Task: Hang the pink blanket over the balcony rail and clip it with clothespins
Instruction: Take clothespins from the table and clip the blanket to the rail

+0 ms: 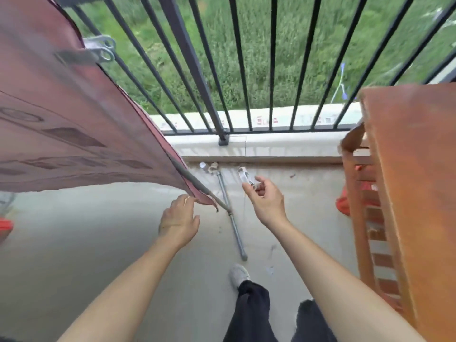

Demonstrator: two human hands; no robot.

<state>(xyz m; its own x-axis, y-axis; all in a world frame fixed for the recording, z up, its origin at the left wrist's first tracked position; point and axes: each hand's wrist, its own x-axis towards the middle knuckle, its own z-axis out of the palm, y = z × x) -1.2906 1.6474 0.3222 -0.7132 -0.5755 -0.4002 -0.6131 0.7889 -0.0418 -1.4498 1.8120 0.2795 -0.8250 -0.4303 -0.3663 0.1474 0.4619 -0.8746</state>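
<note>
**One blanket, two clothespins, two hands at the balcony rail**

Item 1: pink blanket, hanging down from the upper left over the black balcony rail and billowing out above the concrete floor; dark printed shapes are showing on its face.

Item 2: grey clothespin, sitting on the blanket's right edge near the top, beside the bars.

Item 3: left hand, reaching up to the blanket's lower corner; fingers are curling at the hem, though whether they are actually pinching the cloth cannot be told.

Item 4: right hand, lifting a pale clothespin, fingers closing around its lower end.

Item 5: grey pole, lying on the floor between the hands, running toward the curb.

Item 6: wooden desk, standing at the right, something red partly showing beneath it.

Item 7: grey shoe and dark trousers, showing at the bottom edge.
</note>
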